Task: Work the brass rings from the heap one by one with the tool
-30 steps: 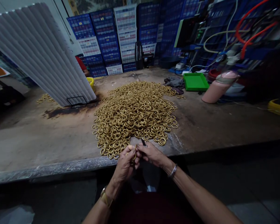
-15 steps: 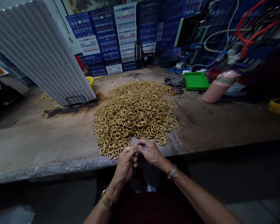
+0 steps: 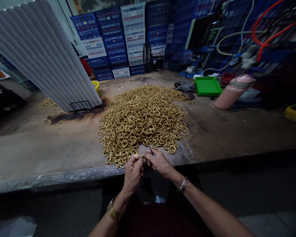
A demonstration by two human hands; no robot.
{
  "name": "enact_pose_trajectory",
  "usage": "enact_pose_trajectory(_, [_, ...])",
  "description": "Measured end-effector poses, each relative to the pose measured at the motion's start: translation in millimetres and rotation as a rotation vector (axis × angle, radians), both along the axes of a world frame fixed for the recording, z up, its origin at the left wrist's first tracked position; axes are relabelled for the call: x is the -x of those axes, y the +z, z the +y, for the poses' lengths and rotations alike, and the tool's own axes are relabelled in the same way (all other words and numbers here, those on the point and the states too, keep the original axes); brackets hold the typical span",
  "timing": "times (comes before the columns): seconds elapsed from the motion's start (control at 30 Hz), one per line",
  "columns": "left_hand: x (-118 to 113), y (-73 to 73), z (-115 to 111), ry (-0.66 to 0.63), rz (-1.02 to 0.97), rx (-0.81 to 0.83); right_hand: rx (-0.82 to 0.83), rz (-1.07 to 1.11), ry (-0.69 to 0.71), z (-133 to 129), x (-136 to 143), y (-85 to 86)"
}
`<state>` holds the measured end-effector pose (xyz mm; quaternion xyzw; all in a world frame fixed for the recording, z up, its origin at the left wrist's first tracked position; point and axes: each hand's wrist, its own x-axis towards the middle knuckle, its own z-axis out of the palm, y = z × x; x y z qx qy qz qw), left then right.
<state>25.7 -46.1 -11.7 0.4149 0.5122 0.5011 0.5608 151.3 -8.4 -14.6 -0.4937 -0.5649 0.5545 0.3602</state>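
A brass-coloured ring [image 3: 143, 156] is pinched between the fingertips of both hands at the table's front edge, mostly covered by fingers. My left hand [image 3: 132, 172] is closed round it from the left. My right hand [image 3: 160, 164] is closed too, its fingertips meeting the ring from the right. From the right hand's grip pokes the tip of a small dark tool [image 3: 151, 151], whose kind I cannot make out. Just beyond both hands spreads a large heap of similar rings [image 3: 145, 115].
On the left, a tall ribbed white panel [image 3: 46, 56] leans in a black wire stand [image 3: 81, 107]. A person's red sleeve [image 3: 86, 66] shows behind it. A green tray [image 3: 207, 86] and a pink spray bottle [image 3: 233, 92] stand right. Stacked crates [image 3: 113, 42] line the back.
The fingers have closed in over the ring, which shows less now. My right hand has turned slightly, and the dark tool's tip sticks up. More of the red sleeve shows behind the panel.
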Motion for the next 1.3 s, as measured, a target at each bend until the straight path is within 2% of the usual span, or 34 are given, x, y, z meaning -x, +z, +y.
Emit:
enact_pose_trajectory(0.07, [0.6,0.9,-1.1,-0.019,0.064,-0.026,0.107,0.085,0.005,-0.4,0.5,-1.8])
enact_pose_trajectory(0.2, [1.3,2.0,-1.2,-0.083,0.015,0.033,0.141,0.131,-0.012,1.3,-0.4,-0.3])
enact_pose_trajectory(0.37, [-0.7,4.2,0.6,-0.119,-0.208,0.157,-0.003,-0.015,-0.085,5.4,-1.4,2.5])
enact_pose_trajectory(0.53, [-2.5,6.0,1.9,-0.135,-0.221,0.164,-0.17,-0.102,-0.085,7.6,-2.3,0.2])
enact_pose_trajectory(0.67, [-2.3,4.7,2.5,-0.138,-0.17,0.132,-0.185,-0.105,-0.069,7.8,-3.6,0.7])
enact_pose_trajectory(0.9, [-1.8,5.6,1.7,-0.149,-0.175,0.126,-0.114,-0.081,-0.056,8.1,-5.0,3.3])
enact_pose_trajectory(1.0, [-1.4,7.6,1.0,-0.149,-0.151,0.116,-0.201,-0.18,-0.094,7.1,-6.8,2.1])
enact_pose_trajectory(1.07, [-1.2,8.6,0.9,-0.138,-0.118,0.105,-0.302,-0.29,-0.067,5.0,-8.6,1.6])
enact_pose_trajectory(1.13, [-1.3,8.9,1.2,-0.12,-0.086,0.094,-0.379,-0.389,0.023,2.0,-10.2,1.4])
enact_pose_trajectory(1.3, [-2.1,7.7,2.3,-0.086,0.007,0.05,-0.472,-0.591,0.164,-4.0,-12.7,1.6])
